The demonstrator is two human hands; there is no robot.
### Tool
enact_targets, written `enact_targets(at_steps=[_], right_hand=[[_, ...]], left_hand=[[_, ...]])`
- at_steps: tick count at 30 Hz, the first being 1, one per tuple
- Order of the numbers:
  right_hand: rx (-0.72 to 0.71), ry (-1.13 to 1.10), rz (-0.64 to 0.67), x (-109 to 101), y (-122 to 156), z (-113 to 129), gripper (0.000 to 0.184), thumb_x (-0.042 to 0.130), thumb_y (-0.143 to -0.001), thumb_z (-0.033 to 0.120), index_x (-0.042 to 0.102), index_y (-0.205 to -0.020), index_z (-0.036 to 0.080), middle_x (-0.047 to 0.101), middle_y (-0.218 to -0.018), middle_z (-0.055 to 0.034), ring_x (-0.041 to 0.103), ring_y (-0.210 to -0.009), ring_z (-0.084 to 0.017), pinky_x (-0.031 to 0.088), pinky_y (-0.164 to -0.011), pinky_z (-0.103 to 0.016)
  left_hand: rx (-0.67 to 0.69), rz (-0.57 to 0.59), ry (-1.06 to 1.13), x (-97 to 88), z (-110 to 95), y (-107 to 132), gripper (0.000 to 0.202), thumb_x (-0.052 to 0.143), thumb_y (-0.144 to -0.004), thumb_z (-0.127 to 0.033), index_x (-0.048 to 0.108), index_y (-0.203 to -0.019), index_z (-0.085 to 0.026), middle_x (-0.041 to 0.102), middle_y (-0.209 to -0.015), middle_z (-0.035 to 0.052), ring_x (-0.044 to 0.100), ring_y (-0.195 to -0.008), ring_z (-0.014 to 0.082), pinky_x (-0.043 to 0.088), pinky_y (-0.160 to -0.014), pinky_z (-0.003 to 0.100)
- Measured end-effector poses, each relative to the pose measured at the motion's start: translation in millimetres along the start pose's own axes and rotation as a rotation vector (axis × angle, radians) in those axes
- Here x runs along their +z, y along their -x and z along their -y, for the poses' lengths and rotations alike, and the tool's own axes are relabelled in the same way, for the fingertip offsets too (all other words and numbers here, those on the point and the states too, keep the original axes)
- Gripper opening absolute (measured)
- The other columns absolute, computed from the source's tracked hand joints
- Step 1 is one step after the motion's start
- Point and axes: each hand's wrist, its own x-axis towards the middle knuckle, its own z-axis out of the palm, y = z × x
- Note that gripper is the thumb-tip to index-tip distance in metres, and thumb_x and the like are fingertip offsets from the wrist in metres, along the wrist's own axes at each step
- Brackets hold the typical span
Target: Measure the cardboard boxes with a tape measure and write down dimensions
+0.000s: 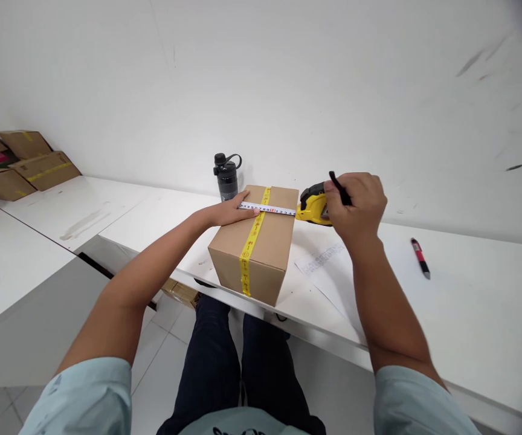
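A taped cardboard box [270,241] sits on the white table close to its front edge. The pulled-out blade [281,211] of a tape measure lies across the box top, over the yellow tape strip. At the box's left edge, my left hand [229,211] holds the blade's end down, with the thumb and a finger on either side of it; the very tip is hidden. My right hand [356,202] is wrapped round the yellow and black tape measure case [313,206], just off the box's right edge. Its black wrist strap sticks up by my thumb.
Behind the box stands a dark water bottle [226,178] near the wall. A written sheet of paper [328,275] lies right of the box, and a red and black pen [420,258] farther right. Several cardboard boxes [46,172] are piled at the far left.
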Motion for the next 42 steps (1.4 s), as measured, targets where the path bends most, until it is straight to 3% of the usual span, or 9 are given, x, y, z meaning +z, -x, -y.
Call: enact_targets(at_steps=[9,16,21,27,31,33,37,40,42], right_hand=[[0.204,0.058,0.396,-15,-6,-4,0.053,0.055,-0.092,0.032,0.067,-0.143,0.029,0.072,-0.134,-0.01,0.067,-0.124,-0.034,0.057,-0.104,-0.055],[0.33,-0.017,0.409,-12,-7,0,0.047,0.058,-0.094,0.04,0.07,-0.138,0.03,0.063,-0.153,-0.0078,0.057,-0.144,-0.035,0.048,-0.118,-0.06],[0.309,-0.02,0.497,-13,-10,9,0.031,0.052,-0.096,0.042,0.075,-0.111,0.028,0.075,-0.128,-0.009,0.068,-0.123,-0.035,0.054,-0.103,-0.056],[0.243,-0.031,0.496,-6,-9,4,0.028,0.049,-0.099,0.042,0.073,-0.103,0.027,0.077,-0.115,-0.0085,0.069,-0.112,-0.032,0.057,-0.093,-0.051],[0.202,-0.036,0.443,-10,-7,-6,0.049,0.053,-0.099,0.057,0.069,-0.133,0.026,0.063,-0.15,-0.0148,0.056,-0.142,-0.037,0.046,-0.117,-0.063],[0.14,-0.075,0.41,-27,-8,-4,0.071,0.049,-0.098,0.072,0.056,-0.153,0.027,0.048,-0.166,-0.0154,0.043,-0.156,-0.037,0.039,-0.124,-0.063],[-0.034,-0.212,0.202,-78,-14,4,0.089,0.011,-0.099,0.084,0.034,-0.166,0.031,0.035,-0.175,-0.0137,0.036,-0.162,-0.03,0.043,-0.123,-0.053],[-0.029,-0.274,-0.012,-101,-19,-18,0.083,-0.002,-0.104,0.071,0.039,-0.161,0.027,0.047,-0.166,-0.0181,0.046,-0.156,-0.029,0.046,-0.119,-0.052],[0.083,-0.14,0.003,-104,-14,-51,0.076,0.009,-0.107,0.07,0.049,-0.153,0.024,0.057,-0.155,-0.0188,0.056,-0.146,-0.03,0.048,-0.117,-0.052]], left_hand=[[-0.006,0.011,0.028,-0.1,1,-3,0.135,0.058,-0.077,-0.094,0.002,-0.177,-0.023,0.025,-0.181,0.0107,0.035,-0.162,0.0373,0.035,-0.127,0.044],[-0.004,0.001,0.051,0.7,0,-2,0.137,0.061,-0.076,-0.093,0.003,-0.177,-0.021,0.025,-0.181,0.0113,0.036,-0.162,0.0378,0.035,-0.127,0.044],[-0.013,-0.004,0.047,0.8,-1,-1,0.135,0.061,-0.076,-0.092,0.004,-0.177,-0.022,0.027,-0.18,0.0101,0.035,-0.162,0.0379,0.034,-0.128,0.045],[-0.016,-0.014,0.022,1.0,-1,-1,0.134,0.058,-0.077,-0.093,0.004,-0.177,-0.022,0.021,-0.182,0.0101,0.029,-0.165,0.0357,0.029,-0.131,0.045],[-0.012,-0.02,-0.008,0.4,-2,0,0.133,0.056,-0.077,-0.094,0.006,-0.177,-0.023,0.019,-0.182,0.0108,0.028,-0.166,0.0364,0.029,-0.131,0.045],[-0.02,-0.032,-0.023,-0.3,-3,-1,0.131,0.054,-0.077,-0.095,0.007,-0.177,-0.025,0.02,-0.181,0.0113,0.029,-0.165,0.0379,0.028,-0.132,0.047],[-0.036,-0.06,-0.024,-1.8,-2,-5,0.13,0.054,-0.076,-0.095,0.009,-0.177,-0.026,0.023,-0.181,0.012,0.032,-0.163,0.0415,0.031,-0.13,0.05],[-0.03,-0.054,-0.026,-2.5,-2,-7,0.128,0.055,-0.077,-0.095,0.01,-0.177,-0.029,0.026,-0.18,0.0108,0.035,-0.162,0.0419,0.033,-0.129,0.05],[-0.023,-0.059,-0.03,-2.7,-2,-8,0.126,0.054,-0.078,-0.095,0.01,-0.177,-0.029,0.027,-0.18,0.0098,0.036,-0.162,0.041,0.035,-0.128,0.049]])
